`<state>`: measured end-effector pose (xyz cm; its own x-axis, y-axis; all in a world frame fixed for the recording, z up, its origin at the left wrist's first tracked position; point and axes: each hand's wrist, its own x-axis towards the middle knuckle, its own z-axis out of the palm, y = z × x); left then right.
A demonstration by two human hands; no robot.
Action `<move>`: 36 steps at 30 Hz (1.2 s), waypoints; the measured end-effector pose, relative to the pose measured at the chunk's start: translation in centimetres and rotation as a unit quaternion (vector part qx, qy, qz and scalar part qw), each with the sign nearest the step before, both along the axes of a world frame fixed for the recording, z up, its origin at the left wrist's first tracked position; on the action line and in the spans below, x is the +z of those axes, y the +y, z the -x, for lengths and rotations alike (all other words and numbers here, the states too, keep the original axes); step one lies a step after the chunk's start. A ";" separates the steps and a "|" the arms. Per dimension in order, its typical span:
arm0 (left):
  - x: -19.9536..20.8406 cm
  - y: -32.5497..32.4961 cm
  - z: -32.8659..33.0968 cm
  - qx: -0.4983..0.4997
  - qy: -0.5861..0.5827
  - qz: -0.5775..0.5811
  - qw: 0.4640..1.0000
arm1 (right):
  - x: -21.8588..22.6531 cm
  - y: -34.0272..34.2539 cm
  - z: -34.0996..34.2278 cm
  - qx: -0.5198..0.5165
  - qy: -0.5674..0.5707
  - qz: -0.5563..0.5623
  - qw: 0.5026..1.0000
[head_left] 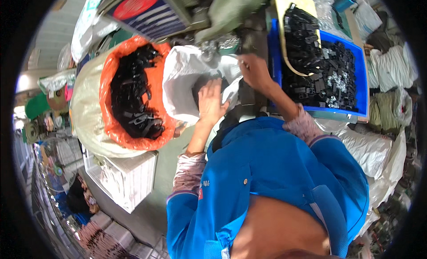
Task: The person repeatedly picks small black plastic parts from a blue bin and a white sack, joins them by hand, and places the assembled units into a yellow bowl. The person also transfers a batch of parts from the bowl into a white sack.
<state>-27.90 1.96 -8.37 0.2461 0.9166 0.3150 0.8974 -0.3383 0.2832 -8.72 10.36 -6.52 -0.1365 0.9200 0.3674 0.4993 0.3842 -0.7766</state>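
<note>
A white sack [178, 81] stands in front of me with its mouth spread wide, and something dark shows inside it. Over that mouth my left hand [211, 101] reaches in, its fingers stretched out and holding nothing I can see. My right hand [255, 72] is closed on the sack's right edge; its fingertips are partly hidden. Beside the white sack on the left is a pale sack with an orange liner [167, 136], filled with black plastic parts [133, 92].
On the right sits a blue crate [363, 81] of small black pieces, with a yellow tray [283, 45] heaped with black parts resting in it. A framed sign [147, 14] stands at the back. A white box-like stand [138, 179] is below the orange-lined sack.
</note>
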 end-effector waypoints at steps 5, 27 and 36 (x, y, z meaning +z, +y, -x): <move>-1.7 -2.0 0.1 -0.136 -0.047 0.196 0.970 | -4.2 10.0 3.5 -0.015 -0.239 0.026 0.971; -0.6 -2.3 32.9 0.068 0.194 0.184 0.961 | -7.3 -5.8 3.9 0.034 -0.161 -0.082 0.983; 3.3 -0.2 34.5 0.202 -0.045 -0.023 0.978 | -1.9 -12.6 -2.0 -0.143 -0.112 -0.102 0.978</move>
<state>-62.41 1.74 -5.07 -0.1647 0.9178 0.3614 0.9325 0.0254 0.3603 -6.69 -2.27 -8.43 0.0180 0.8425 0.5383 0.7584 0.3393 -0.5564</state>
